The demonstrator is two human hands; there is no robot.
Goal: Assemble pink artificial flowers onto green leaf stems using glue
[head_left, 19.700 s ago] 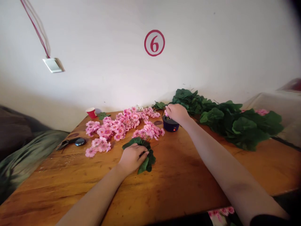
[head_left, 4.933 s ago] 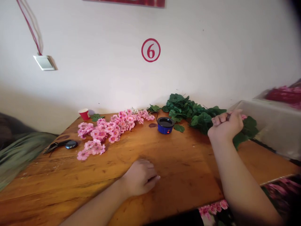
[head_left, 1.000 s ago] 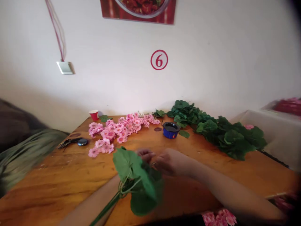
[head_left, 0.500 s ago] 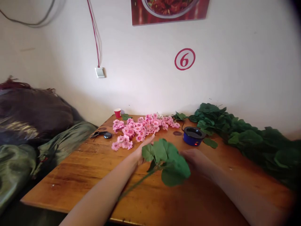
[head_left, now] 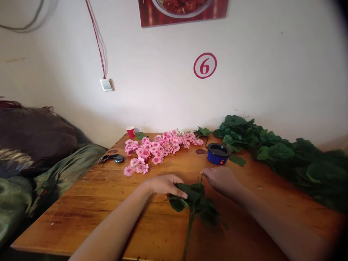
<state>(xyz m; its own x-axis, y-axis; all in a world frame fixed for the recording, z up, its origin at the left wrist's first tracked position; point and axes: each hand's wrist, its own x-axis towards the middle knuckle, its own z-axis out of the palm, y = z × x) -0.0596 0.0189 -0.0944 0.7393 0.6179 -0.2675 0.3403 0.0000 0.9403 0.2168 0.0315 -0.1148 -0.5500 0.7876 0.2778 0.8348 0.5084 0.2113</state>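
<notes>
A spray of dark green, rounded, artificial-looking leaves (head_left: 194, 194) is held between the hands, over the brown wooden worktop (head_left: 81, 206). It is gripped by the half-curled left hand (head_left: 166, 185), thumb laid on top, seemingly for steadiness, while a thin green stem (head_left: 201, 178) appears to be pinched in the closed fingertips of the right hand (head_left: 220, 180). Just beyond the right hand a round blue pot with a black rim (head_left: 213, 158) is set, and past the left hand pink cloth-like blossoms (head_left: 157, 148) are spread, both presumably for easy reach.
</notes>
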